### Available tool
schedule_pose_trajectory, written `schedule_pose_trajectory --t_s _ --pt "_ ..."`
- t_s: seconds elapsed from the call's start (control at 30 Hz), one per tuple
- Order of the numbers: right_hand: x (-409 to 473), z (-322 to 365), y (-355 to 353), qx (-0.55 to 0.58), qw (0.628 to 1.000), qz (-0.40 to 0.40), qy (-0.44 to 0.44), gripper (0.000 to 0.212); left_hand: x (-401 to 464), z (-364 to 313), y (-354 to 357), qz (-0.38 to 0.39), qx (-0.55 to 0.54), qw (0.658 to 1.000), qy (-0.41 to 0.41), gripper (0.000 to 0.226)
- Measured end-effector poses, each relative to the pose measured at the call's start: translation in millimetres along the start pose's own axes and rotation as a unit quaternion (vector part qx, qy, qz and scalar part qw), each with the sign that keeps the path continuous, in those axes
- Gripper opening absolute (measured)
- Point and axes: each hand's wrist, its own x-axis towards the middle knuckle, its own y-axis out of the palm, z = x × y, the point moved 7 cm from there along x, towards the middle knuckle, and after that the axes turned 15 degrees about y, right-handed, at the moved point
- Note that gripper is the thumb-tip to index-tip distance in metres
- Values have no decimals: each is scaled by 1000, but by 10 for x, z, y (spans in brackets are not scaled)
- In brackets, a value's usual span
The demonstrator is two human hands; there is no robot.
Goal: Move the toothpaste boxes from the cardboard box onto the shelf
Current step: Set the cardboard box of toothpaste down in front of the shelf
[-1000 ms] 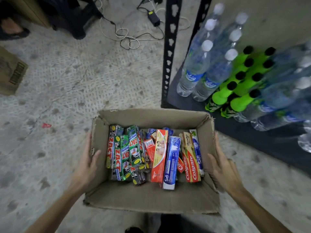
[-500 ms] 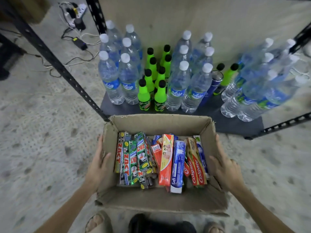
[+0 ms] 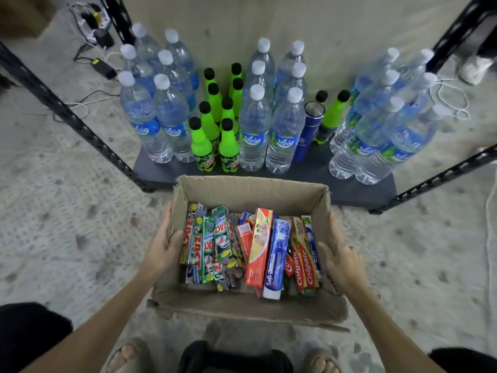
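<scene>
left hand (image 3: 164, 246) + right hand (image 3: 340, 261): still clasping cardboard box (image 3: 250, 305) sides, thumbs hooked over rims | toothpaste boxes (image 3: 252, 246): inside | shelf (image 3: 349, 188): now centred, closer than before

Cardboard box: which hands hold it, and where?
Both. Left hand grips the cardboard box at its left wall, right hand at its right wall.

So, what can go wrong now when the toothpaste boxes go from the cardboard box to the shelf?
1. The shelf is crowded with water bottles and green bottles; only a narrow front strip is bare, so a placed box may knock bottles over.
2. The toothpaste boxes lie loosely overlapped, so pulling one may drag others.
3. The cardboard box looks worn and soft where the left hand and right hand hold it.
</scene>
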Motion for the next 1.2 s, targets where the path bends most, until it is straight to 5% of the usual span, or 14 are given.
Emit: schedule_pose_trajectory --t_s 0.2,0.43,0.57,1.2 --pt "-71 -94 74 13 1000 -14 5 86 -66 -81 17 28 53 998 7 71" --pt "-8 -160 281 15 999 -40 16 93 -226 -77 32 -35 161 985 -55 76" --pt "18 -81 313 -19 997 -71 22 95 -146 3 15 -8 235 969 -76 93" --pt "38 -148 259 4 999 -47 7 98 -115 88 -25 -18 249 964 -89 101"
